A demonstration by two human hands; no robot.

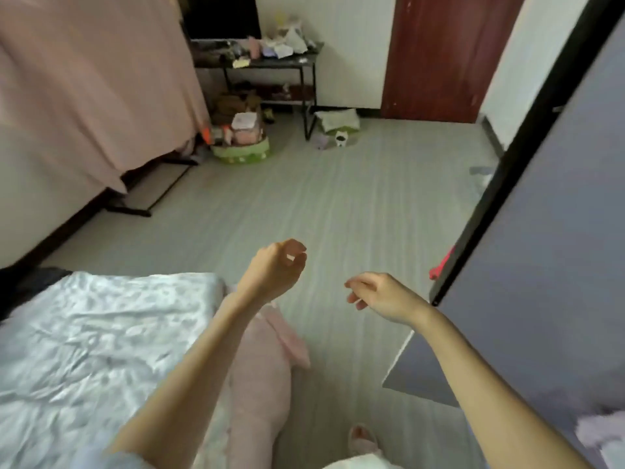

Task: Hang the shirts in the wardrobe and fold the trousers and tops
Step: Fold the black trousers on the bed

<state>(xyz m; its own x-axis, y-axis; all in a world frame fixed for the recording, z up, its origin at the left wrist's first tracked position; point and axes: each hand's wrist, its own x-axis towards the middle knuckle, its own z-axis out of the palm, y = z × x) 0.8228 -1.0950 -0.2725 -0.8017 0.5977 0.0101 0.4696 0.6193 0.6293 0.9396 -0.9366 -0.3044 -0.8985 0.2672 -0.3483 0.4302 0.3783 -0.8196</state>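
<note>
Both my hands hang in the air over the grey floor and hold nothing. My left hand (275,267) has loosely curled fingers, just past the corner of the bed (101,333). My right hand (382,296) is relaxed, fingers pointing left, close to the dark-framed grey wardrobe door (541,231) on the right. A pink garment (267,377) hangs off the bed's edge below my left forearm. A red hanger tip (441,264) shows at the door's edge. A lilac cloth (598,431) shows at the bottom right.
A pink curtain (84,79) hangs at the upper left over a black frame. At the back stand a cluttered black table (270,59), a green basket (241,150) and a red-brown door (446,52). My slippered foot (363,441) is on the floor.
</note>
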